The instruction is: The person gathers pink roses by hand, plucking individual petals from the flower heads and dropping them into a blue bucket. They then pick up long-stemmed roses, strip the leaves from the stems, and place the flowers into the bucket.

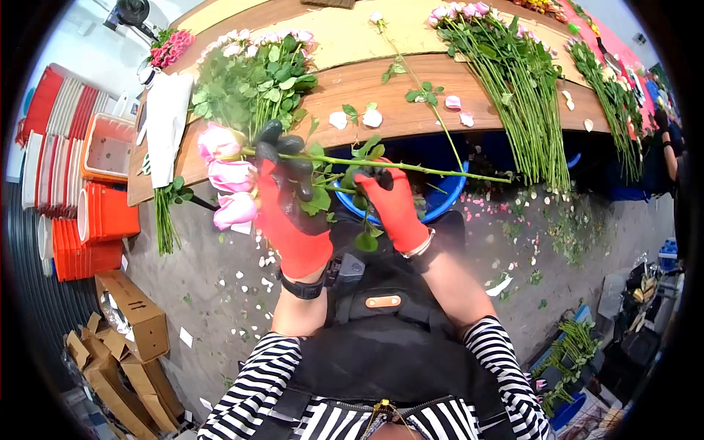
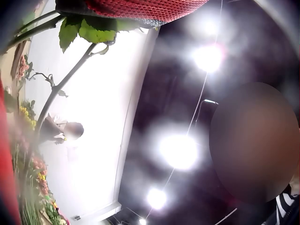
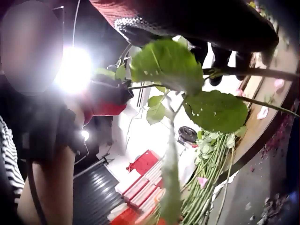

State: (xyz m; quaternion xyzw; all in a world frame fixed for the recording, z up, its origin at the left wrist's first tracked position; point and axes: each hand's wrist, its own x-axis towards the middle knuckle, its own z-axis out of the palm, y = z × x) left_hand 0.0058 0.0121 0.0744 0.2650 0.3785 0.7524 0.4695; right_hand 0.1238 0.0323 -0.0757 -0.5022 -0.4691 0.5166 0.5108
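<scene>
My left hand (image 1: 293, 220), in a red glove with black fingers, grips several rose stems just below their pink blooms. Three large pink roses (image 1: 233, 176) show to the left of that hand. One long green stem (image 1: 440, 170) runs out to the right past both hands. My right hand (image 1: 396, 205), gloved alike, has its fingers curled at the stems among the leaves. In the right wrist view, green leaves (image 3: 215, 111) hang beneath the right hand's black fingers (image 3: 243, 37). The left wrist view shows leaves (image 2: 89, 33) and a bent stem (image 2: 58, 89) beside the red glove.
Ahead is a wooden table (image 1: 352, 103) with pink rose bunches (image 1: 257, 81) and long-stemmed roses (image 1: 513, 103). A single rose (image 1: 400, 55) lies between them. Below sits a blue bucket (image 1: 447, 202). Orange crates (image 1: 103, 213) and cardboard boxes (image 1: 132, 315) stand left. Petals litter the floor.
</scene>
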